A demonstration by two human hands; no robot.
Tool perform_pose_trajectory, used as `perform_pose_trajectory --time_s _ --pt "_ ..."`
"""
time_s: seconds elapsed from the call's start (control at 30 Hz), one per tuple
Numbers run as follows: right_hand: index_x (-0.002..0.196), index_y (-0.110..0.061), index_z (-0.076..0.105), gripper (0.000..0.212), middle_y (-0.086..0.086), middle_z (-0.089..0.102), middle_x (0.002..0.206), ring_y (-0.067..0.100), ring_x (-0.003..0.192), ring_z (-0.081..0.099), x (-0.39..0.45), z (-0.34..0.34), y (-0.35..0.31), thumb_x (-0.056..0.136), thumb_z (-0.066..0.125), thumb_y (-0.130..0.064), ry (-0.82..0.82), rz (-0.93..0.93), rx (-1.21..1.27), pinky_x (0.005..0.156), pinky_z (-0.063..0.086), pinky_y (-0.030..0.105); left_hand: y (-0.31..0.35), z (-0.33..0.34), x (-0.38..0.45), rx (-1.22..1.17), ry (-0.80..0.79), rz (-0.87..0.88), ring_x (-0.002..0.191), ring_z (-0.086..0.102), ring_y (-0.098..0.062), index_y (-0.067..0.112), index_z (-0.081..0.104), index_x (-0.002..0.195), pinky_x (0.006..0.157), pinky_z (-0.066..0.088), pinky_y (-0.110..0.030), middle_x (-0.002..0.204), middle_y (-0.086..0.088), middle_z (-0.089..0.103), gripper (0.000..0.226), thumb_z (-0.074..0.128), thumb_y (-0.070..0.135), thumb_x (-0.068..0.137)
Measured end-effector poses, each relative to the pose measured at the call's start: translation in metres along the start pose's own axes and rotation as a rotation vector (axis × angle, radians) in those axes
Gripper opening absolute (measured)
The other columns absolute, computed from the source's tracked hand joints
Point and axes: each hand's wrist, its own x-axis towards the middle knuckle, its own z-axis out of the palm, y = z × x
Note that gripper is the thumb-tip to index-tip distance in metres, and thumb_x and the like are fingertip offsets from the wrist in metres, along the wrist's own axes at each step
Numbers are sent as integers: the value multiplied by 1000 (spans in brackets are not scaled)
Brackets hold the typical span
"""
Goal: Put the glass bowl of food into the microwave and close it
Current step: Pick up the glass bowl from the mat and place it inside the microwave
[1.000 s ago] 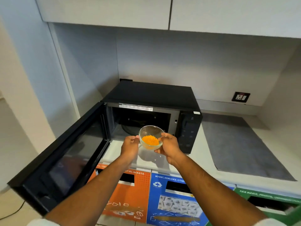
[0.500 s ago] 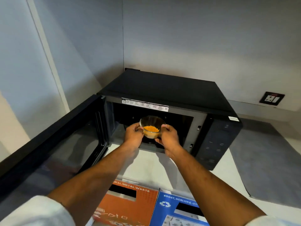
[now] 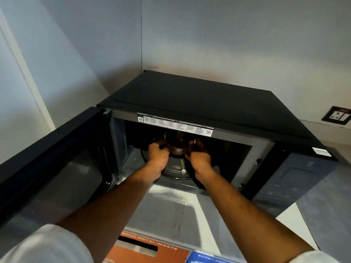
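I have both hands inside the microwave (image 3: 209, 103), closed on the bowl (image 3: 175, 146) from either side. My left hand (image 3: 156, 152) cups its side at 9 o'clock, and my right hand (image 3: 198, 152) wraps it at 3 o'clock, thumb up near the rim. The bowl sits between my palms in the dark of the cavity, over the far half of the round glass plate (image 3: 174, 170); I cannot tell whether its base touches the plate or hangs just above it. The food inside is too dim to make out.

The near edge of that plate shows between my wrists at 6 o'clock from the bowl. Above the opening, at 12 o'clock, a white printed sticker (image 3: 174, 124) runs along the upper frame. The door (image 3: 57, 168) stands swung wide at 9 o'clock, hinged on the left, its inner window facing me. The button panel (image 3: 292, 177) is at 3 o'clock, on the right of the opening.

The microwave stands on a pale counter (image 3: 171, 209), pushed into a corner. Farther out at 2 o'clock a wall socket (image 3: 337, 116) sits on the wall. At 6 o'clock, below the counter edge, an orange bin label (image 3: 148, 253) and a blue bin label (image 3: 210, 258) lie side by side. My white sleeves show at both bottom corners.
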Motion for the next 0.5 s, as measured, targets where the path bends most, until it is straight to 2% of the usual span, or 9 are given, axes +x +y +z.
perform_pose_trajectory --time_s 0.13,0.23,0.43,0.5 --pt "87 -36 68 18 -5 72 92 20 93 69 10 5 0 100 62 -25 -3 -51 -38 100 57 55 5 4 14 27 52 -48 97 70 -27 19 72 115 94 58 -46 104 -7 75 39 57 1 85" --pt "89 -36 65 17 -6 69 94 19 95 67 14 2 -2 102 59 -26 -32 -50 -60 104 54 54 9 10 14 -10 45 -86 102 68 -28 15 70 120 96 56 -44 110 -9 73 42 52 -5 88" --pt "90 -35 64 18 -6 68 98 23 107 65 19 0 -3 102 59 -21 -78 -92 -63 108 51 53 5 17 20 -132 72 -158 109 66 -29 10 69 121 103 52 -44 118 -13 71 33 54 0 93" --pt "92 -36 64 17 -4 68 101 26 112 65 19 0 -3 101 60 -22 -78 -92 -68 109 50 53 5 16 19 -106 65 -155 108 66 -30 10 68 120 102 53 -44 117 -14 71 30 55 3 94"
